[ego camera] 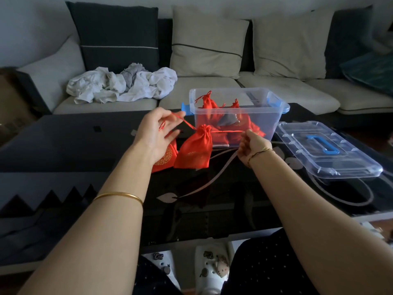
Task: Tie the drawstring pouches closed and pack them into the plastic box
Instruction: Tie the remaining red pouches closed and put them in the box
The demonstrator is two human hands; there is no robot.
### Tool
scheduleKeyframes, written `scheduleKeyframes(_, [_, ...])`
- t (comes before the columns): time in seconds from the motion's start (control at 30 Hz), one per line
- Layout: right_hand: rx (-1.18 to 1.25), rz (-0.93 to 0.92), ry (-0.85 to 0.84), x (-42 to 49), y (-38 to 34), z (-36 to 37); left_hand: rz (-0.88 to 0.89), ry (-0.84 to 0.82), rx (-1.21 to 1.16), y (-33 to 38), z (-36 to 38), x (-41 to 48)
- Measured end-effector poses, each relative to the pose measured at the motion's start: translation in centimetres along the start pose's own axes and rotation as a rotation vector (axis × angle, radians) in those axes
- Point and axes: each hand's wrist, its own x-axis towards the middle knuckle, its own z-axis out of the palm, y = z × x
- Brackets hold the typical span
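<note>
A red drawstring pouch [196,149] lies on the dark glass table, its neck gathered. My left hand [158,133] pinches one red cord end, pulled up and to the left. My right hand [252,146] grips the other cord end, drawn taut to the right. A second red pouch [164,159] with a gold pattern lies partly under my left hand. Behind them stands the clear plastic box [274,112] with blue latches, holding several red pouches.
The box's clear lid [327,147] with a blue handle lies on the table to the right. A sofa with cushions and a heap of white cloth [121,84] stands behind the table. My knees and white clogs show at the table's near edge.
</note>
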Motion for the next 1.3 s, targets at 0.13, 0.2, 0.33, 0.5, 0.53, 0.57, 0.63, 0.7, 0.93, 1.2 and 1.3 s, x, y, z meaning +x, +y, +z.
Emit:
scheduleKeyframes(0.13, [0.077,-0.052,-0.116,-0.8,-0.5,1.1,0.016,-0.143,-0.099,0.0,1.6,-0.3])
scheduleKeyframes(0.2, [0.090,-0.114,-0.184,-1.6,-0.9,1.9,0.019,-0.169,-0.039,-0.4,2.2,-0.4])
scheduleKeyframes(0.33, [-0.016,-0.255,-0.357,-3.8,-1.5,3.6,0.042,-0.197,0.260,-0.9,2.6,-0.5])
scheduleKeyframes(0.5, [-0.262,-0.462,-0.487,-6.4,-1.6,5.3,0.080,-0.209,0.611,-1.6,2.5,-0.2])
scheduleKeyframes(0.53, [-0.307,-0.492,-0.501,-6.8,-1.6,5.5,0.092,-0.214,0.658,-1.6,2.4,-0.1])
scheduleKeyframes(0.57, [-0.340,-0.513,-0.510,-7.0,-1.5,5.7,0.097,-0.218,0.676,-1.6,2.3,-0.1])
scheduleKeyframes(0.63, [-0.362,-0.500,-0.512,-7.1,-1.6,5.9,0.090,-0.223,0.654,-1.6,2.2,-0.1])
scheduleKeyframes(0.7, [-0.446,-0.432,-0.482,-6.8,-1.6,5.5,0.066,-0.219,0.601,-1.6,2.2,-0.1])
scheduleKeyframes(0.93, [-0.850,-0.287,-0.612,-5.6,-1.2,3.8,0.057,-0.172,0.479,-1.6,2.0,0.4])
scheduleKeyframes(1.2, [-0.653,-0.456,-0.646,-5.6,-1.9,3.4,0.045,-0.098,0.364,-1.5,2.2,0.3])
scheduleKeyframes(1.3, [-0.806,-0.377,-0.741,-5.8,-2.1,3.2,0.043,-0.088,0.358,-1.3,2.3,0.4])
